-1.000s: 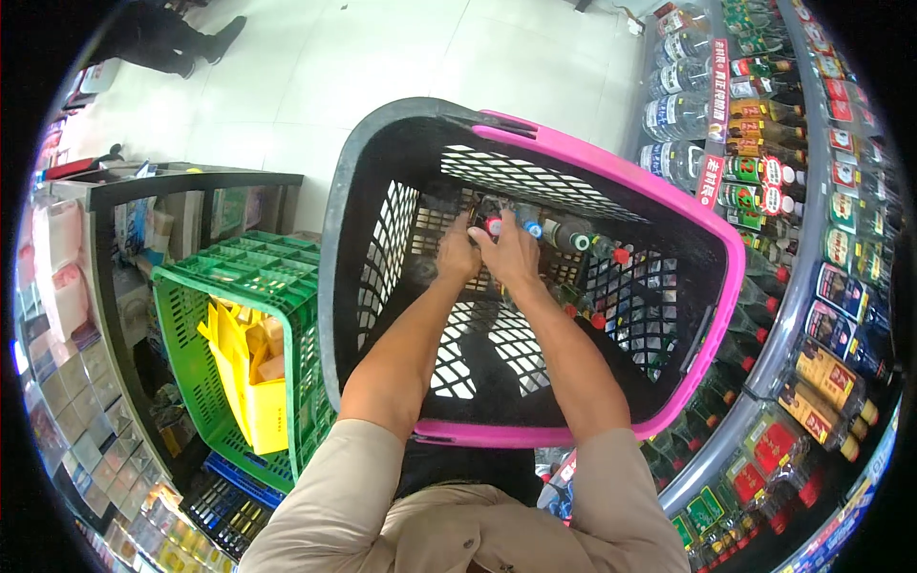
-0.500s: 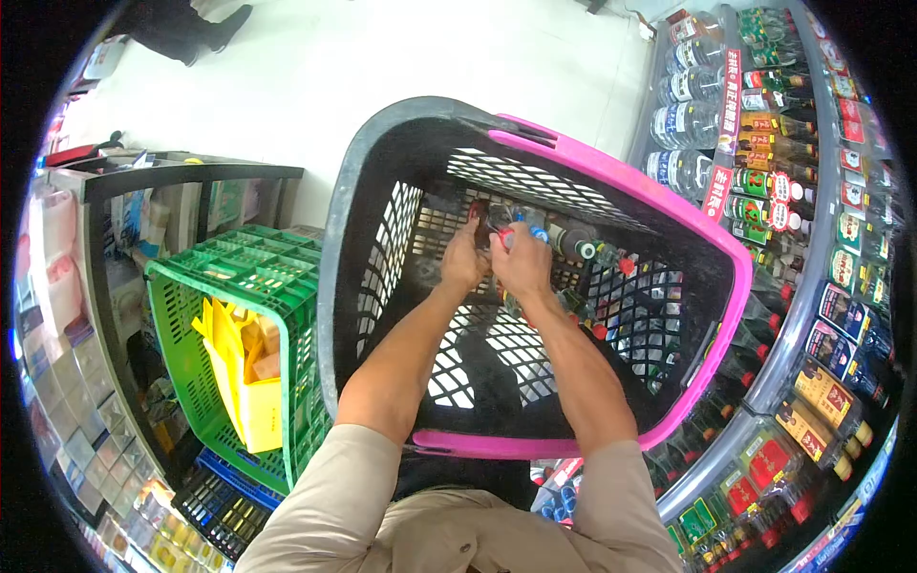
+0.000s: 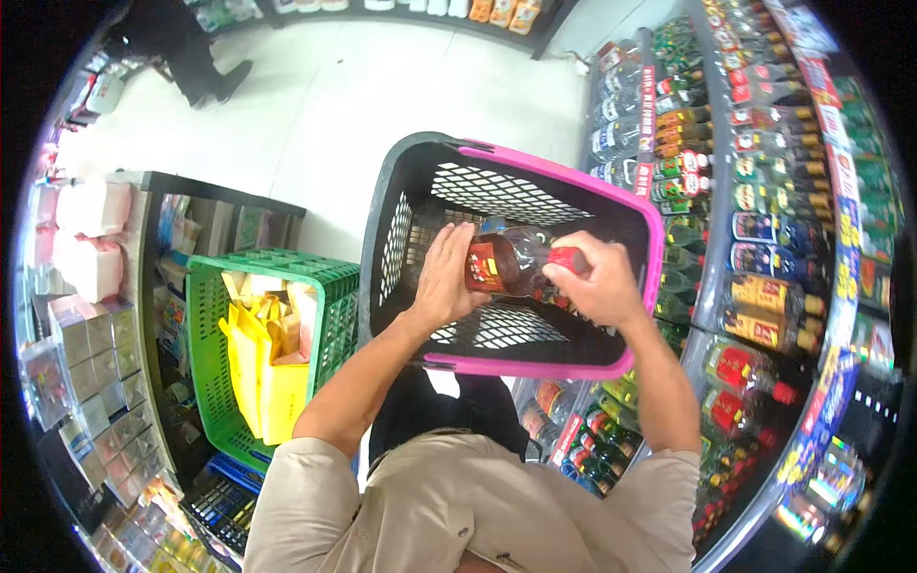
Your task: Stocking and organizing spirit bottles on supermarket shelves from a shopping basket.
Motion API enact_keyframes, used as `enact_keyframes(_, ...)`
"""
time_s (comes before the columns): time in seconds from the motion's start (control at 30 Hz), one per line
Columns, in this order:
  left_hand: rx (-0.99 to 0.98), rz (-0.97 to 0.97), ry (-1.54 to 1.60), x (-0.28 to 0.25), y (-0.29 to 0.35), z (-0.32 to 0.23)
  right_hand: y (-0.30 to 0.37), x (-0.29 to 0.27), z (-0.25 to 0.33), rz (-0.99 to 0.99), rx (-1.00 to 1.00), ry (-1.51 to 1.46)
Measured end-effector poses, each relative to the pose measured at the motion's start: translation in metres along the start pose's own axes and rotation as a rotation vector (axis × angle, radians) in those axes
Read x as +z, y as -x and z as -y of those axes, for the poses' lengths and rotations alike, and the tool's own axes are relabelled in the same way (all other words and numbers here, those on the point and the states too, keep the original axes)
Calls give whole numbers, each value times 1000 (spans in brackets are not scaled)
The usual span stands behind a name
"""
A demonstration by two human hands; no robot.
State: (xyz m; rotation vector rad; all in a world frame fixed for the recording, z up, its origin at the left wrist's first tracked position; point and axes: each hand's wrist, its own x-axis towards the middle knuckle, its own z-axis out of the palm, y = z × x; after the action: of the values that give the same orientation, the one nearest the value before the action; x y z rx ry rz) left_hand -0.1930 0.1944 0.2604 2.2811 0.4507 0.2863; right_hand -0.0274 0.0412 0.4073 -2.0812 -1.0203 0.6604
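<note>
A large clear plastic bottle [image 3: 522, 263] with a red label, a red cap and dark contents lies sideways between my hands, over the basket. My left hand [image 3: 444, 279] cups its labelled base end, fingers against the side. At the other end, my right hand [image 3: 599, 280] is closed around the capped neck. Below them is the black shopping basket [image 3: 408, 181] with its pink handles [image 3: 650, 296], one along the far rim and one along the near rim. Other bottles in the basket are mostly hidden beneath the held bottle and my hands.
To the left stands a green plastic crate [image 3: 337, 286] holding yellow bags [image 3: 250, 368], beside a dark-framed shelf [image 3: 153, 229]. Shelves of bottles [image 3: 755, 315] curve along the right. A person's dark-clad leg [image 3: 191, 57] shows at the far left on the pale floor [image 3: 325, 124].
My hands have come up from deep inside the basket with the red-capped bottle, now turned sideways. The basket sits lower in view, and more shelving shows at the right and far side.
</note>
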Motion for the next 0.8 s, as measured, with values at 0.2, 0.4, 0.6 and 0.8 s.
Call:
enact_keyframes(0.2, 209, -53, 147, -64, 10, -75, 49, -68, 86, -9, -5, -30)
enact_keyframes(0.4, 367, -189, 178, -99, 24, -122, 94, -95, 143, -109, 7, -62)
enact_keyframes(0.6, 492, -252, 241, -116, 41, -160, 136, -100, 177, -343, -72, -40)
enact_keyframes(0.8, 552, -229, 265, -121, 51, -196, 172, -95, 200, -629, -105, -111)
